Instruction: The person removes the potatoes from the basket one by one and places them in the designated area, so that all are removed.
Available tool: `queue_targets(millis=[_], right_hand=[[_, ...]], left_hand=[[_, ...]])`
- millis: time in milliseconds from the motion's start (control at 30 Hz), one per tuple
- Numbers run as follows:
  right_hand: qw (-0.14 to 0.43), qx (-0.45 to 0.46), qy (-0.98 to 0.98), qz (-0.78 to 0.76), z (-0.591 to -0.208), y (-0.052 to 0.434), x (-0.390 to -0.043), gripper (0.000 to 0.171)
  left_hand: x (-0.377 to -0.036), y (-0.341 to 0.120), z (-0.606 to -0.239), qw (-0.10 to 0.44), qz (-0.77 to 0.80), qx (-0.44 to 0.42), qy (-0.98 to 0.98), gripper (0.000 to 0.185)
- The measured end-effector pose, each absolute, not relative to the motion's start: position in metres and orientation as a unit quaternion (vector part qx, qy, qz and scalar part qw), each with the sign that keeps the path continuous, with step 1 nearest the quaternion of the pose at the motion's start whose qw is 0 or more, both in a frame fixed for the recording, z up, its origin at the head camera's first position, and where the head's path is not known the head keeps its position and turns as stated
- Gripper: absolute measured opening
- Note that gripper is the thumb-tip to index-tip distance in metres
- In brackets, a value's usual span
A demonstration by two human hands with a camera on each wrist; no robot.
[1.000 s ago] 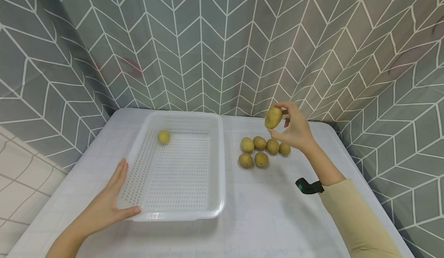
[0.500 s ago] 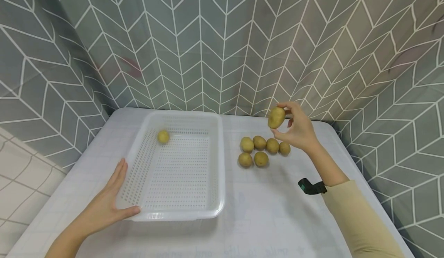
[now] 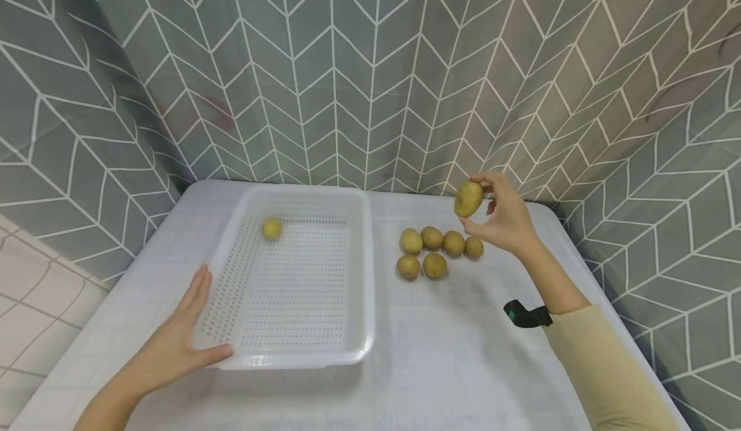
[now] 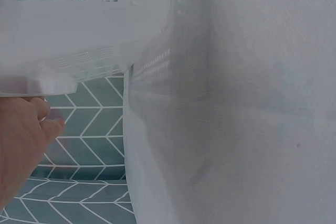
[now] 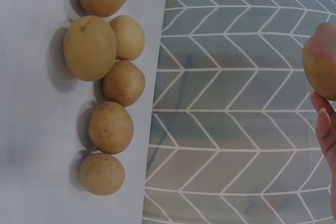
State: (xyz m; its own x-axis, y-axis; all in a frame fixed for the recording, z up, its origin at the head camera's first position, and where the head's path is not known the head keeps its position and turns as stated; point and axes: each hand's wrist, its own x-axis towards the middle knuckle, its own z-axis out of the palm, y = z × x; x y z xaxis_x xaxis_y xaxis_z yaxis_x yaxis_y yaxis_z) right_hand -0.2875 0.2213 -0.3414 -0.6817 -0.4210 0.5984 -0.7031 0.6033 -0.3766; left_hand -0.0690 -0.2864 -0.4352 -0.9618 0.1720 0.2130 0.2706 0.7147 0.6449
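My right hand [image 3: 505, 220] pinches a potato [image 3: 468, 199] between thumb and fingers, raised above the back right of the table. In the right wrist view this potato [image 5: 321, 74] shows at the right edge, partly cut off. Below and to the left, several potatoes [image 3: 435, 265] lie in two rows on the table. My left hand [image 3: 176, 341] rests at the near left corner of a white perforated plastic basket [image 3: 370, 289], fingers straight along its side and thumb on the front rim. One potato [image 3: 271, 228] lies inside the basket, towards the far left corner.
A white cloth [image 3: 440, 360] covers the table. Grey curtains [image 3: 347, 77] with white chevron lines hang behind it and on both sides. Pale tiled floor [image 3: 35, 296] shows at the left.
My right hand has drifted slightly to the right with the potato still pinched. The left hand, the basket and the other potatoes stay in place.
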Motion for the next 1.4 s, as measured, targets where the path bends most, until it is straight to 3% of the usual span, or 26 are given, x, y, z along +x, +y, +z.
queue_targets(millis=[567, 1400], right_hand=[[0.203, 0.318, -0.878, 0.294, -0.352, 0.235, -0.283, 0.078], [0.077, 0.351, -0.899, 0.248, -0.393, 0.247, -0.282, 0.072]], left_hand=[[-0.071, -0.287, -0.432, 0.052, -0.366, -0.111, -0.923, 0.128], [-0.069, -0.285, -0.435, 0.061, -0.363, -0.11, -0.923, 0.128]])
